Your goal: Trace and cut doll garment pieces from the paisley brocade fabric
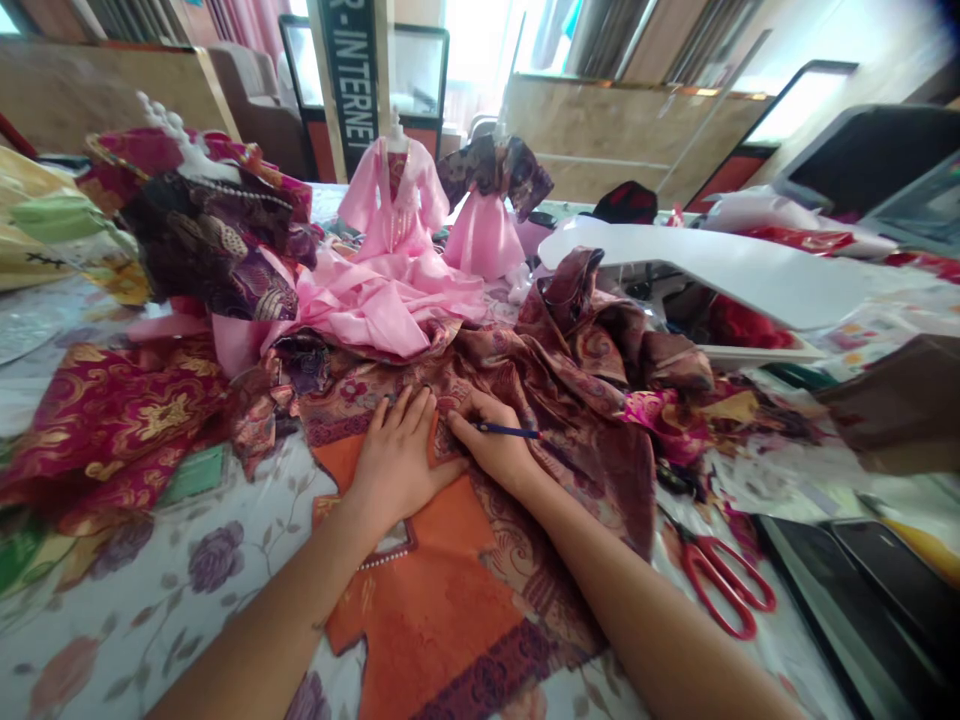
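orange garment (pixel 439 600): flat beneath left hand (pixel 399 455)
left hand: spread flat, holding nothing
right hand (pixel 496 455): fingers closed round blue pencil (pixel 514 431)
patterned cloth (pixel 600 460): beneath right hand

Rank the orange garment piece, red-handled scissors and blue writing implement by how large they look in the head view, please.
1. Orange garment piece, clearly largest, though partly under the left hand.
2. Red-handled scissors.
3. Blue writing implement, partly hidden by the right hand.

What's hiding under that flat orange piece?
Brownish patterned fabric shows along the right edge of the orange piece, and flowered tablecloth on the left. What lies beneath its middle is covered, so I can't tell.
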A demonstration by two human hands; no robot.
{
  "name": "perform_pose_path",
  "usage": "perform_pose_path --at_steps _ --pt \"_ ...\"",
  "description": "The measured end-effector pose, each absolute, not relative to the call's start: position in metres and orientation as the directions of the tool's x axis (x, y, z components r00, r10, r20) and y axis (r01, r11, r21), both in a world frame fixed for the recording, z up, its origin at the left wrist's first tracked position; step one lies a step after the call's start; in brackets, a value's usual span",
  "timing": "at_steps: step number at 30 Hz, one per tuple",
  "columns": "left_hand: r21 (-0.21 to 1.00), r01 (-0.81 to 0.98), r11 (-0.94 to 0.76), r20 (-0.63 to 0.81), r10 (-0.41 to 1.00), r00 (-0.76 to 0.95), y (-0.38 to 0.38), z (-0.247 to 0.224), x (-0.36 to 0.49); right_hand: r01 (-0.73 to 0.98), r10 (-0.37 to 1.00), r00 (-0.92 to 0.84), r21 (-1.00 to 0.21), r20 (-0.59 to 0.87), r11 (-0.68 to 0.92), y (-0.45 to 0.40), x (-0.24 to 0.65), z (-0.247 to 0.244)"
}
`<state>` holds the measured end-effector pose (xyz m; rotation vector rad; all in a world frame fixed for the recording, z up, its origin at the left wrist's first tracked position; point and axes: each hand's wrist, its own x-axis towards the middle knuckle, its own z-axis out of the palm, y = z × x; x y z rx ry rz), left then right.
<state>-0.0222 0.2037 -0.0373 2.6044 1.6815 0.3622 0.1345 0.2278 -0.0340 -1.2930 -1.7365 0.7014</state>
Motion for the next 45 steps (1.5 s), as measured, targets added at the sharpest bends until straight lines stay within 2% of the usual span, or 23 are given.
perform_pose_path --at_steps 6,18,23,36,45 --pt "0.143 0.896 -0.421 0.177 0.901 0.395 0.204 -0.036 -0.022 0.463 0.943 -0.191 -0.822 0.273 0.331 0.228 0.136 -0.036" --pt "0.146 0.895 -0.422 0.178 0.901 0.396 0.205 -0.037 -0.022 0.438 0.951 -0.18 -0.845 0.251 0.306 0.223 0.137 -0.034" --pt "0.144 0.895 -0.423 0.174 0.901 0.398 0.204 -0.036 -0.022 0.426 0.948 -0.229 -0.853 0.221 0.302 0.221 0.137 -0.033" --pt "0.16 0.897 -0.412 0.166 0.907 0.387 0.203 -0.035 -0.022 0.512 0.964 -0.16 -0.817 0.212 0.265 0.215 0.134 -0.033" --pt "0.177 0.896 -0.407 0.175 0.909 0.378 0.203 -0.036 -0.023 0.501 0.967 -0.069 -0.829 0.247 0.248 0.208 0.13 -0.036"
